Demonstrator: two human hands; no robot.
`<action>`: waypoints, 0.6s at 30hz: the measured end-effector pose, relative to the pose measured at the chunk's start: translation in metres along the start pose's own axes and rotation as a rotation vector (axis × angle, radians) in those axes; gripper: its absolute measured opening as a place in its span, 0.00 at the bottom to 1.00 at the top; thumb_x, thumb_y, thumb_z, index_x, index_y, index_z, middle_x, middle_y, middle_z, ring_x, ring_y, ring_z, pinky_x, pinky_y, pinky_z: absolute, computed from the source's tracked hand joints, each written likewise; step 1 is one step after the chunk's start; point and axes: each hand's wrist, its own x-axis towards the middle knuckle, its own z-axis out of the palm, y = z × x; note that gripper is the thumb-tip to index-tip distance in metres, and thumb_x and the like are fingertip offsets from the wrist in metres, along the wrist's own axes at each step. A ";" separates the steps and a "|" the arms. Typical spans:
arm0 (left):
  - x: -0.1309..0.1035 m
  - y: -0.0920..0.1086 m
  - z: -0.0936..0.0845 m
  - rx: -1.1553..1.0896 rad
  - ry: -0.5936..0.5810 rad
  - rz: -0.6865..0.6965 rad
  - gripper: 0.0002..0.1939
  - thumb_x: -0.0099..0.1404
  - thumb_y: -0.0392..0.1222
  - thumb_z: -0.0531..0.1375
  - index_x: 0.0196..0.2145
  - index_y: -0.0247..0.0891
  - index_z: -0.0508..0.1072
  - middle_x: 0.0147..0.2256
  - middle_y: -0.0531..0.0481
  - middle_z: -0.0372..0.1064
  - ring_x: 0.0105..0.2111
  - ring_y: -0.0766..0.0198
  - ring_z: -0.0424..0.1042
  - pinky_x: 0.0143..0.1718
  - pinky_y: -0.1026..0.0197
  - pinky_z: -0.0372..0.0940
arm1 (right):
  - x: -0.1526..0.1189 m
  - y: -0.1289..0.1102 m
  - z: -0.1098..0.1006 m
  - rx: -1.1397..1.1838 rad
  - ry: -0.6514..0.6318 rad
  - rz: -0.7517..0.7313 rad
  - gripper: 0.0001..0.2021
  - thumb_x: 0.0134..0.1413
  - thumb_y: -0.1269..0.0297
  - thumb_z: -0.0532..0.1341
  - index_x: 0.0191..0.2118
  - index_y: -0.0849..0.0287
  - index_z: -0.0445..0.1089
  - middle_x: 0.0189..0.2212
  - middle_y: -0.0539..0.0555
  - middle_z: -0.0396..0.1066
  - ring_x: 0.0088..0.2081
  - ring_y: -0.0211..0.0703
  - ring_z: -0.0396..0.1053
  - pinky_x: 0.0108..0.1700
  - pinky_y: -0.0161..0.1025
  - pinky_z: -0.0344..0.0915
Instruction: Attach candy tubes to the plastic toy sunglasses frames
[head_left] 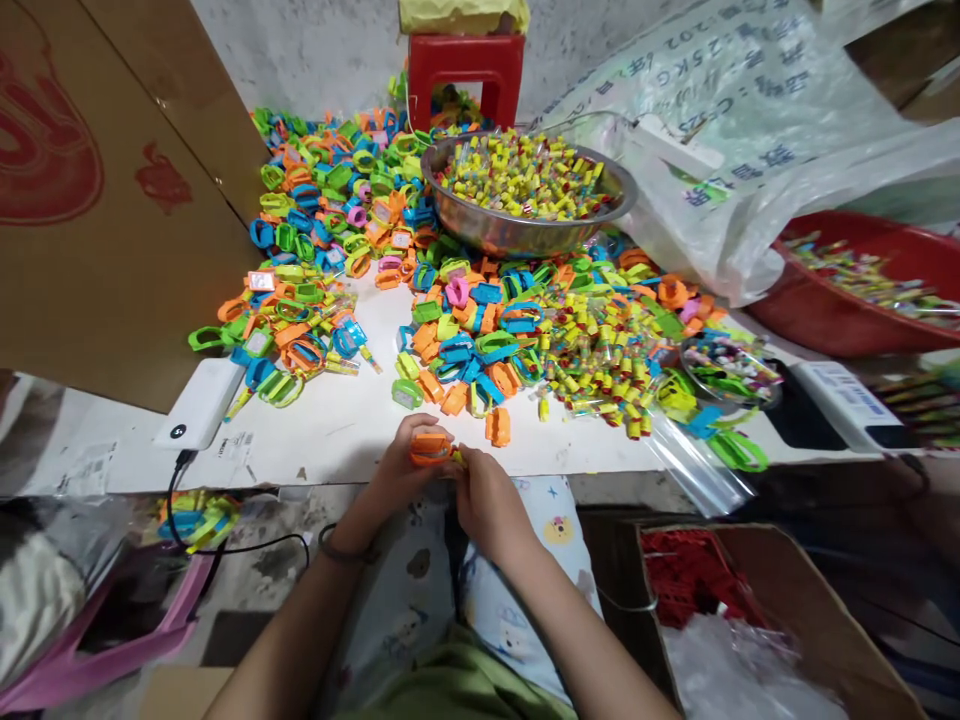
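Note:
My left hand (pixel 405 460) is closed around an orange toy watch (pixel 430 449) at the table's front edge. My right hand (pixel 487 495) meets it there, its fingers pinching a small yellow-capped tube (pixel 457 456) against the watch. How far the tube sits in the watch is hidden by my fingers. Just beyond my hands lies a heap of toy watches (pixel 465 345) in orange, blue and green. To its right is a pile of yellow-capped tubes (pixel 600 360). One loose orange watch (pixel 498 427) lies close by my right hand.
A metal bowl (pixel 510 232) full of tubes stands at the back, before a red stool (pixel 466 55). On the left are a cardboard box (pixel 112 270) and a white power bank (pixel 199 405) with a cable. A red basin (pixel 840 325) and plastic bags (pixel 701 465) occupy the right.

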 end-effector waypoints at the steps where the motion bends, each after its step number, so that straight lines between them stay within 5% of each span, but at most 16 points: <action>1: 0.000 0.001 -0.001 -0.020 -0.011 -0.008 0.31 0.55 0.45 0.70 0.49 0.42 0.57 0.41 0.48 0.72 0.38 0.62 0.74 0.39 0.60 0.68 | 0.002 -0.003 -0.003 -0.045 -0.053 0.032 0.09 0.63 0.70 0.53 0.45 0.60 0.67 0.37 0.58 0.75 0.38 0.49 0.73 0.37 0.39 0.64; 7: 0.004 0.018 -0.007 -0.066 -0.112 -0.149 0.36 0.51 0.42 0.72 0.50 0.43 0.54 0.40 0.50 0.71 0.38 0.62 0.73 0.39 0.60 0.68 | 0.012 -0.005 -0.014 -0.323 -0.224 0.022 0.04 0.62 0.66 0.58 0.38 0.59 0.69 0.26 0.54 0.75 0.27 0.46 0.72 0.26 0.39 0.48; 13: 0.009 0.028 -0.006 -0.164 -0.090 -0.339 0.38 0.51 0.47 0.72 0.51 0.46 0.53 0.39 0.53 0.69 0.32 0.65 0.72 0.32 0.62 0.68 | 0.019 0.015 0.000 -0.335 0.077 -0.363 0.06 0.63 0.70 0.55 0.35 0.59 0.68 0.23 0.55 0.70 0.23 0.44 0.66 0.25 0.41 0.45; 18: 0.002 0.037 0.001 -0.127 -0.032 -0.451 0.35 0.53 0.45 0.71 0.51 0.43 0.55 0.35 0.53 0.72 0.31 0.65 0.73 0.34 0.62 0.66 | 0.018 0.023 0.007 -0.234 0.261 -0.445 0.12 0.67 0.67 0.51 0.31 0.57 0.65 0.21 0.53 0.68 0.22 0.45 0.65 0.27 0.41 0.50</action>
